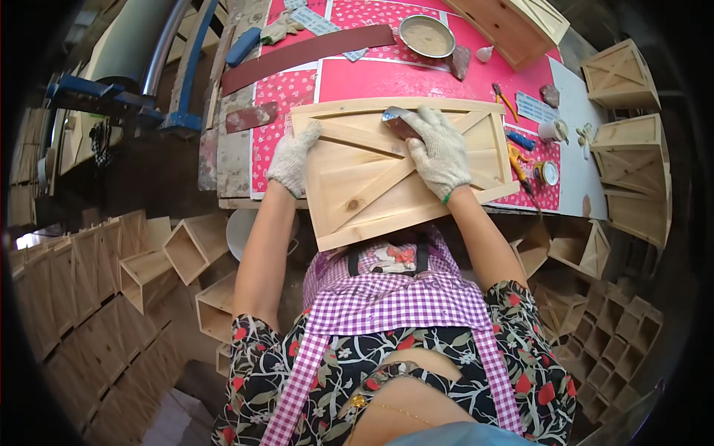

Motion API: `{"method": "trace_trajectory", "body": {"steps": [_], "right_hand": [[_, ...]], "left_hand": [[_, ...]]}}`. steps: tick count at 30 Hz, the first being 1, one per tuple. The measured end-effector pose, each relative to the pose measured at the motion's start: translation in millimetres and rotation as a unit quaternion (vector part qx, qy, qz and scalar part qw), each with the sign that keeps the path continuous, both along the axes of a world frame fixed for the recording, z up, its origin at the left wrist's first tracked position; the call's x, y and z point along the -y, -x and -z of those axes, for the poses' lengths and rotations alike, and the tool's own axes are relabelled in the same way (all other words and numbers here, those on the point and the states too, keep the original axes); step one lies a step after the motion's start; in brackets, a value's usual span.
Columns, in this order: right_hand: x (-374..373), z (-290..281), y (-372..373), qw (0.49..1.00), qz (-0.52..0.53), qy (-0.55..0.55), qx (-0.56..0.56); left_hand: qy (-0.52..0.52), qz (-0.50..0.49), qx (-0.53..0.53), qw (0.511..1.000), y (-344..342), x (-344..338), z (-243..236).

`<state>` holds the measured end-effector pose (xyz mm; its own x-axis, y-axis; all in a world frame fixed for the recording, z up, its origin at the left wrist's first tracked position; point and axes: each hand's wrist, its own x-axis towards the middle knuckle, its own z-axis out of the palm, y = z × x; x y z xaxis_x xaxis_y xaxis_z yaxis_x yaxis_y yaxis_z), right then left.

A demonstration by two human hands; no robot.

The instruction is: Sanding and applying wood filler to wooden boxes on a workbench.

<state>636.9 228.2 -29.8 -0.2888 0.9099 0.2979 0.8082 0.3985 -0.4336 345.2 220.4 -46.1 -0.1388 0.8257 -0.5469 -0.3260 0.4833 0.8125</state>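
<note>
Wooden box (357, 167) on pink-covered tabletop (364, 80), near edge overhanging, braced face toward us. Frame and diagonal slats look fully fitted; we judge smoothing under way, how much remains we cannot tell. Our left hand (294, 157): fingers gripping box's left edge. Our right hand (440, 152): fingers closed on reddish-brown, abrasive-looking piece (401, 128) at box's upper part. Beyond box: long brown strip (312, 56), metal bowl (425, 56) of pale paste (425, 36). Right of box: can (550, 173), then similar braced boxes (632, 149).
</note>
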Motion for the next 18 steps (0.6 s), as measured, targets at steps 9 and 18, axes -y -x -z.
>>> {"method": "trace_trajectory", "body": {"steps": [9,18], "right_hand": [[20,-94,37,0.977,-0.088,-0.163,-0.105],[48,-27,-1,0.991,-0.004,-0.132,-0.002]], "left_hand": [[-0.131,0.061,-0.055,0.988,-29,48,-64],[-0.183,0.005,-0.146,0.972,-18,107,-33]]}}
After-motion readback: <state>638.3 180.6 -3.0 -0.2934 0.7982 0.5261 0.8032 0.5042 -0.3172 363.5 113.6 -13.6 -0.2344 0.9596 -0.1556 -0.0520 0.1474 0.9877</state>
